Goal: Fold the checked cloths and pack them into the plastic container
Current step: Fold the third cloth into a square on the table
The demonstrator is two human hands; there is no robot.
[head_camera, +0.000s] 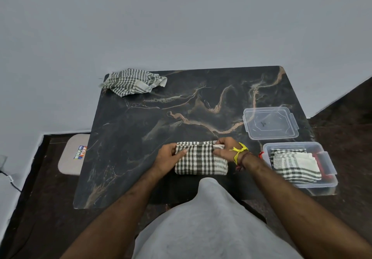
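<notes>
A folded black-and-white checked cloth (201, 161) lies near the front edge of the dark marble table (181, 107). My left hand (168, 158) grips its left end, thumb on top. My right hand (226, 148) pinches its right end, where a white edge bunches. To the right sits the clear plastic container (327, 178) holding folded checked cloths (296, 166). Its clear lid (270, 123) lies flat just behind it. A crumpled checked cloth (132, 82) rests on the far left corner of the table.
A grey stool (72, 155) with a coloured sticker stands left of the table. A pale wall runs behind, with dark floor on both sides. My grey-clothed lap (209, 218) fills the foreground. A cable lies at far left.
</notes>
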